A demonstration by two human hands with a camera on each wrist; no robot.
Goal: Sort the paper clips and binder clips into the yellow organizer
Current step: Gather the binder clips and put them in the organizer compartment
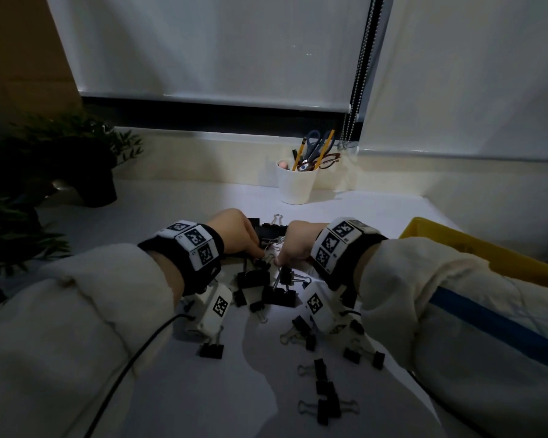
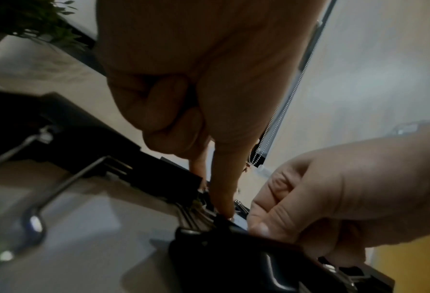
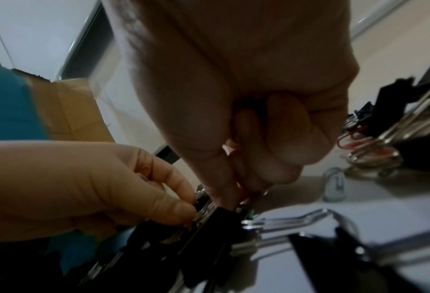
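Many black binder clips (image 1: 280, 295) lie scattered on the white table (image 1: 159, 200). Both hands meet over the far end of the pile. My left hand (image 1: 261, 253) has its fingers curled, and its fingertips (image 2: 223, 212) pinch the wire handles of a small black binder clip (image 2: 203, 220). My right hand (image 1: 278, 260), also curled, pinches into the same tangle of clips (image 3: 221, 216) from the other side. What exactly lies under its fingertips is hidden. A few red paper clips (image 3: 359, 142) show among clips at the right. The yellow organizer (image 1: 475, 251) stands right of my right forearm.
A white cup (image 1: 296, 184) with pencils and scissors stands at the back by the window sill. A dark potted plant (image 1: 76, 165) sits at the far left. A large binder clip (image 2: 88, 138) lies close to my left hand. More clips (image 1: 325, 393) lie near the table's front.
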